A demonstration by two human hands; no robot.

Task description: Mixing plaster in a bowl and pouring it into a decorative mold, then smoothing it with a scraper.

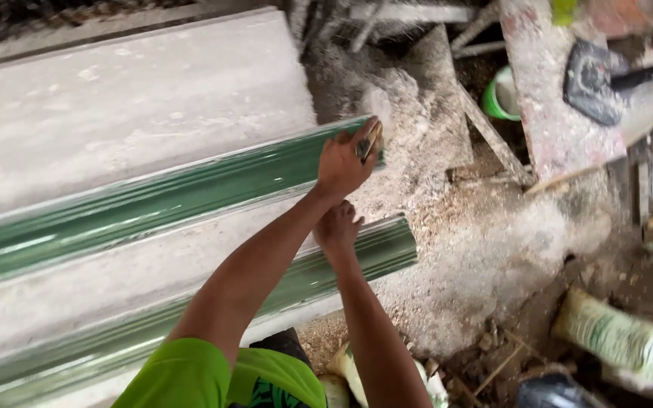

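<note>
— What sits closest to the camera?

— A bright green sleeve [190,378] at the bottom edge, with both bare arms reaching out from it over a pale workbench [115,98].

— And the right hand?

— The right hand [336,230] lies on the nearer green moulding [190,306], a long glossy ribbed strip that runs slantwise across the bench, its cut end jutting past the bench edge. The fingers are curled down on the strip near that end; whether they truly clasp it I cannot tell, since the other forearm crosses just in front.

— The left hand?

— Farther on, the left hand [345,162] presses on the end of the second green moulding [115,208], which lies alongside the first, with a bare band of bench between them. Its fingers are closed around a small brush [369,141], held against the strip's tip.

— What lies beyond?

— Sawdust [478,249] heaped on the ground to the right, a whitish sack [617,336] lying near the lower right, then a green bucket [502,94] among wooden slats, and a dark power tool [595,79] resting on a dusty plank [546,113] at the top right.
</note>
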